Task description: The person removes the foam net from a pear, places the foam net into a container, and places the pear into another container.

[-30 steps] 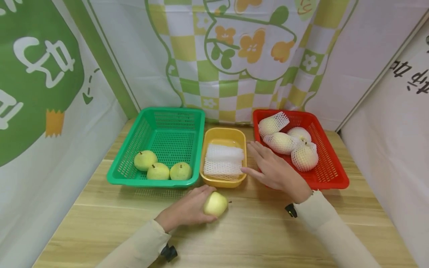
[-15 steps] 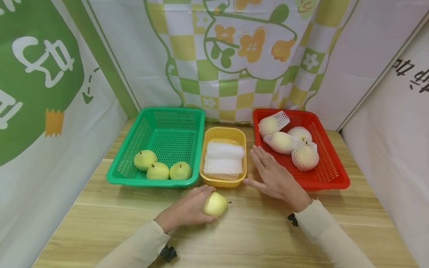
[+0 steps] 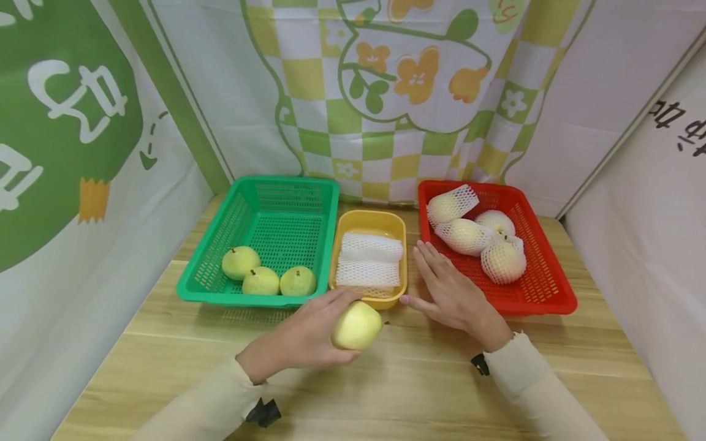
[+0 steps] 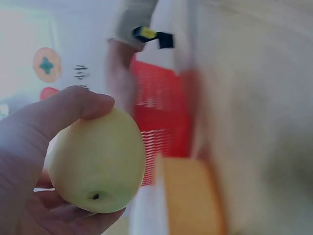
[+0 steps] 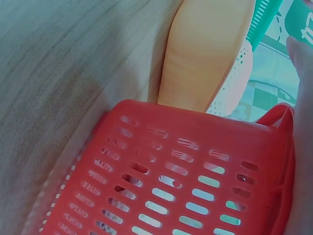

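Observation:
My left hand (image 3: 309, 334) grips a pale yellow pear (image 3: 357, 326) above the table, just in front of the yellow box (image 3: 380, 225). In the left wrist view the thumb lies over the top of the pear (image 4: 98, 159) and the fingers curl beneath it. White foam net sleeves (image 3: 368, 248) lie in the box. My right hand (image 3: 455, 297) holds nothing, its fingers straight, between the box and the near left corner of the red basket (image 3: 537, 297). Whether it touches either is unclear.
Several pears in foam nets, one of them a netted pear (image 3: 503, 260), sit in the red basket. At left, a green basket (image 3: 284, 236) holds three bare pears (image 3: 260, 281). A printed curtain (image 3: 386, 147) hangs behind the wooden table (image 3: 408, 392).
My left hand has lifted the pear off the table and tilted it, covering part of the box's front edge. My right hand has shifted slightly right, away from the box.

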Motion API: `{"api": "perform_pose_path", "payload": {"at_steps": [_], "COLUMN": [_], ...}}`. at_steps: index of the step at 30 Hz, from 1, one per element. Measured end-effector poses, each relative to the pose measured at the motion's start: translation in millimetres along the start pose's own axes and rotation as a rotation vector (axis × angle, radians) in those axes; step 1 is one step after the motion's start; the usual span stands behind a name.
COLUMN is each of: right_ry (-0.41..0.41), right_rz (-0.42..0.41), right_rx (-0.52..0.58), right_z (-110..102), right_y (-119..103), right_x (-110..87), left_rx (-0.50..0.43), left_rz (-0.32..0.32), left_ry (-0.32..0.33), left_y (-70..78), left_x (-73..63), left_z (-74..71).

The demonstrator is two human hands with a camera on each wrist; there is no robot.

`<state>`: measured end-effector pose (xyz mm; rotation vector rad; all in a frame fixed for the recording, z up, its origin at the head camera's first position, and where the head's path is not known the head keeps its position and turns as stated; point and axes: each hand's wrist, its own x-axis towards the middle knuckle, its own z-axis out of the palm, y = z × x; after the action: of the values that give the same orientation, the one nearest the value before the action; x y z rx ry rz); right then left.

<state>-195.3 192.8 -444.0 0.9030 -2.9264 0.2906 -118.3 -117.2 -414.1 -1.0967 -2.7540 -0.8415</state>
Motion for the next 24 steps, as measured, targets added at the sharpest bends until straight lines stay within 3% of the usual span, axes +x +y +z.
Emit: {"api": "perform_pose_path", "payload": {"at_steps": [6, 11, 17, 20, 24], "right_ry": [-0.005, -0.022, -0.031, -0.031, -0.031], "right_rz": [0.002, 0.013, 0.022, 0.018, 0.016], "right_rx": [0.003, 0.007, 0.02, 0.018, 0.015], "right_z": [-2, -2, -1, -1, -1], "right_y": [0, 0, -1, -2, -2], "right_x": [0.8, 0.4, -0.3, -0.3, 0.1], "left_rx": [0.107, 0.116, 0.105, 0.111, 0.145], "left_rz": [0.035, -0.037, -0.225, -0.302, -0.358], "left_ry": [0.118, 0.14, 0.1, 0.057, -0.012], "left_y": [-6.6, -31.9, -75.5, -95.2, -117.6], "left_x": [11.1, 23.4, 31.6, 33.1, 35.8], "left_z": [-45.7, -81.2, -110.7, -117.2, -119.9]}}
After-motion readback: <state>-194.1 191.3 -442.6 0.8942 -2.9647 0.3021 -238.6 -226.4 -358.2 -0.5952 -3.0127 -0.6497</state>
